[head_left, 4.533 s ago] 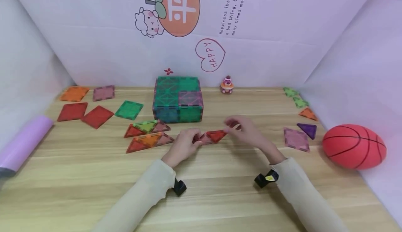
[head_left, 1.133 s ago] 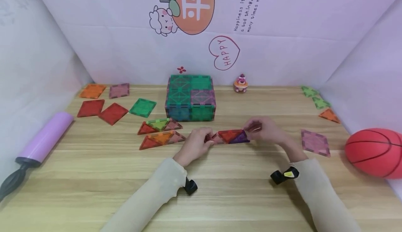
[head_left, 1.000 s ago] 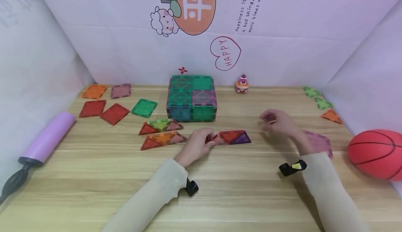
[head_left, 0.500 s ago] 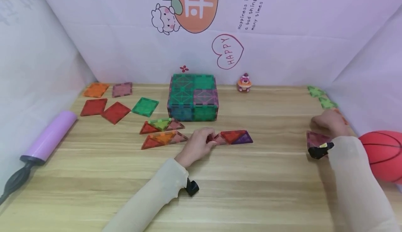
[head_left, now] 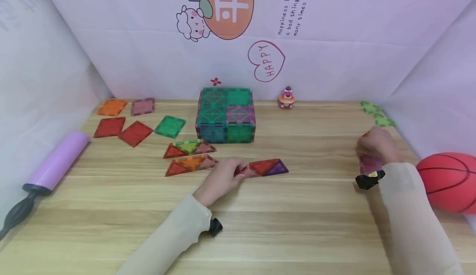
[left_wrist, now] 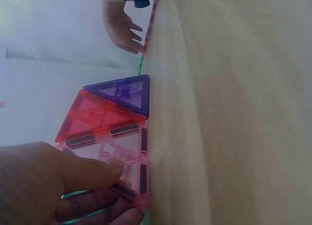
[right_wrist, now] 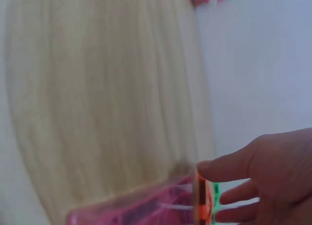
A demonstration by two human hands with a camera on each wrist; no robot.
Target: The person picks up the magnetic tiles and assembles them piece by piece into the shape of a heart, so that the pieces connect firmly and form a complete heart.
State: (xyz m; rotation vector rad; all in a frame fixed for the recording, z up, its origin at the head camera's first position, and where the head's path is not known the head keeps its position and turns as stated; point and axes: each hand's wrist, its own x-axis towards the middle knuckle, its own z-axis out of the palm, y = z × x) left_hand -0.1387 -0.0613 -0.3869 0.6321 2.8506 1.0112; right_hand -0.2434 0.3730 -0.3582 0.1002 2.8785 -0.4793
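Note:
My left hand (head_left: 219,180) pinches the pink triangle tile (left_wrist: 129,142) between thumb and fingers. A red triangle tile (head_left: 262,166) and a purple triangle tile (head_left: 277,167) join it edge to edge, so the strip stands tilted up on the table. Far to the right, my right hand (head_left: 381,142) pinches an orange triangle tile (right_wrist: 202,198) by its edge. Just below that hand lies a pink square tile (head_left: 369,165), partly hidden by the wrist camera. Two similar strips, one with a green middle (head_left: 187,147) and one with an orange middle (head_left: 190,164), stand left of my left hand.
A box of green, blue and pink tiles (head_left: 226,115) stands at the back. Loose square tiles, such as a green one (head_left: 170,126), lie left. Light green triangles (head_left: 383,120), a red ball (head_left: 446,182), a purple pump (head_left: 59,163) and a small figurine (head_left: 286,98) are also around.
The purple triangle has joined the strip. My right hand has let go of it, moved right and taken the orange triangle. My left hand has shifted the strip slightly left and nearer.

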